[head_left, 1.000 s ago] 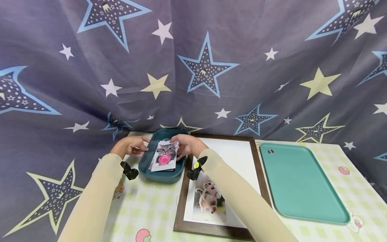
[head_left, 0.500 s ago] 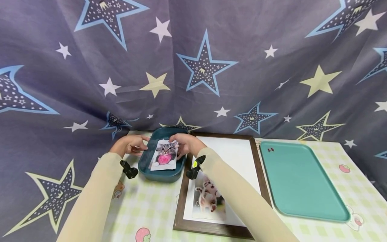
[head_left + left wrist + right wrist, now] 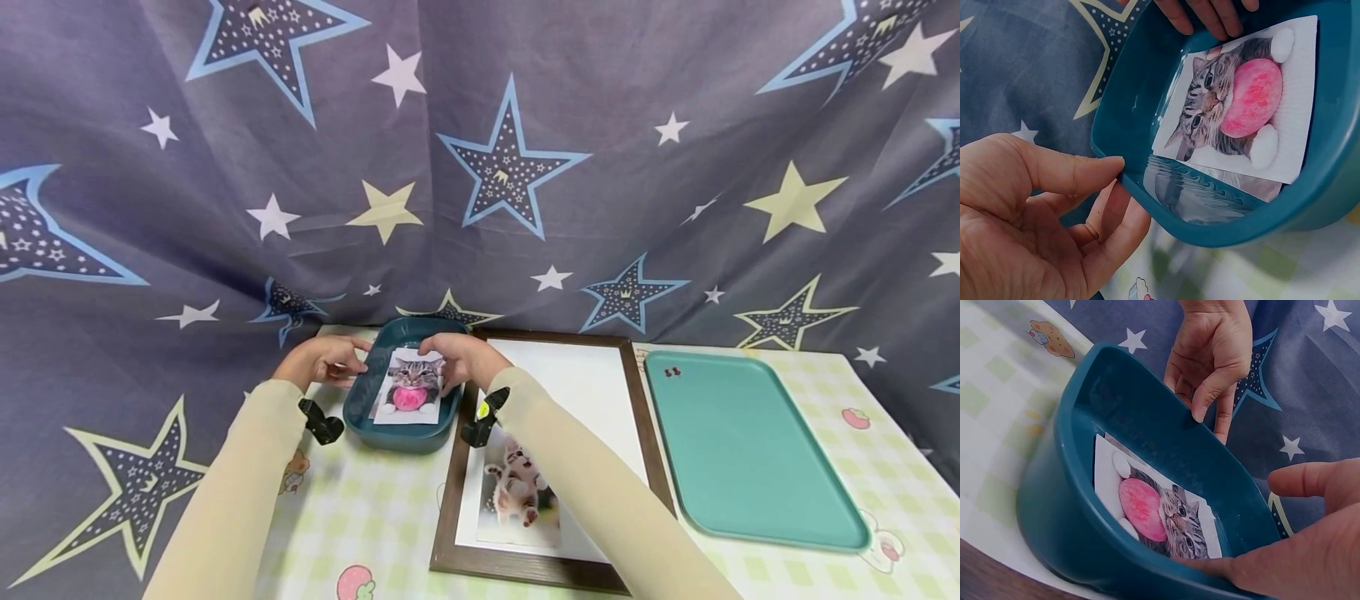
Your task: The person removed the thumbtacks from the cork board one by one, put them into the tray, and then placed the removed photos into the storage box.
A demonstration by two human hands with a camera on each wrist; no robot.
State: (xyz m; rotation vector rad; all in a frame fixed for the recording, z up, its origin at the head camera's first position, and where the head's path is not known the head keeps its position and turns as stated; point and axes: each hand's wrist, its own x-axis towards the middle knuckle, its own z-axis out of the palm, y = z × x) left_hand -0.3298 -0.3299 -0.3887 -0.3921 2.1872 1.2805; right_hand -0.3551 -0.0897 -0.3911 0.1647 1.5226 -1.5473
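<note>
A photo card of a tabby cat with a pink ball lies on top of other cards inside a dark teal bin. My left hand pinches the bin's left rim between thumb and fingers. From the opposite side my right hand reaches over the rim, its fingers extended down at the edge of the card. In the right wrist view the right thumb stands apart from those fingers. Clear plastic shows below the cards at the bottom of the bin.
Right of the bin lies a brown picture frame with a white board, partly under my right forearm. A kitten photo is on that board. Farther right is a turquoise tray with small dark red pieces. A starry curtain hangs behind.
The cat card has shifted slightly to the right and settled flatter in the bin. Both hands stay almost where they were.
</note>
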